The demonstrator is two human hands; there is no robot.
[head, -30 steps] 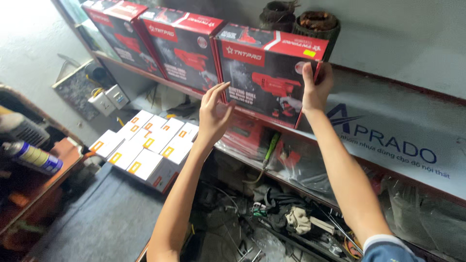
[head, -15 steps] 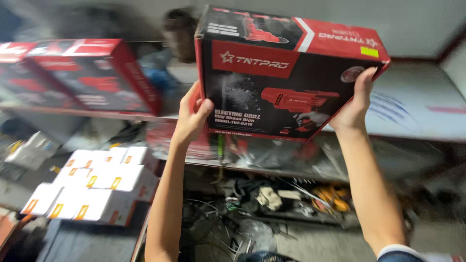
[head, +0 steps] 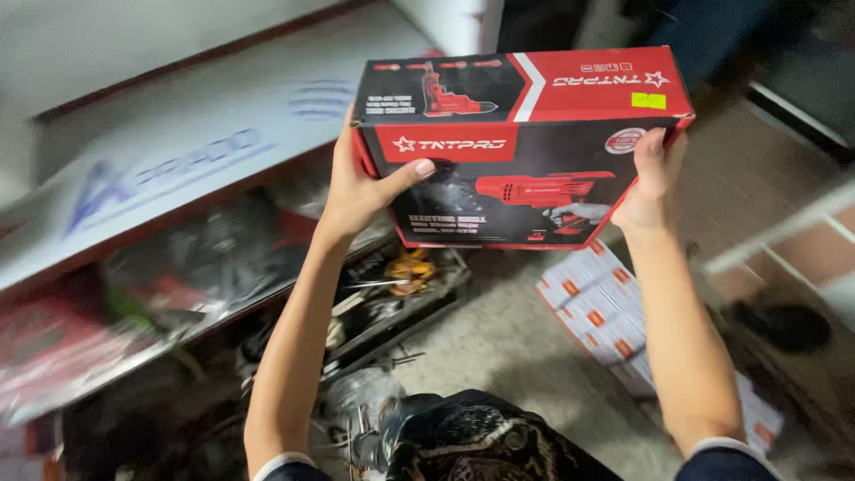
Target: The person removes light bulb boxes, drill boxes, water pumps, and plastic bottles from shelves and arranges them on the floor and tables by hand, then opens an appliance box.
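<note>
The red and black tool box (head: 525, 147) is held up in the upper centre of the frame, long axis running left to right. The left hand (head: 361, 183) clasps its left end, the right hand (head: 648, 183) its right end, fingers wrapped round both edges. Small white cartons (head: 595, 312) lie on the floor below right; what the box contains cannot be seen.

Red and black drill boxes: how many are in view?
1. The red and black drill box is held up between the left hand and right hand; blurred shelves may hide others.
</note>
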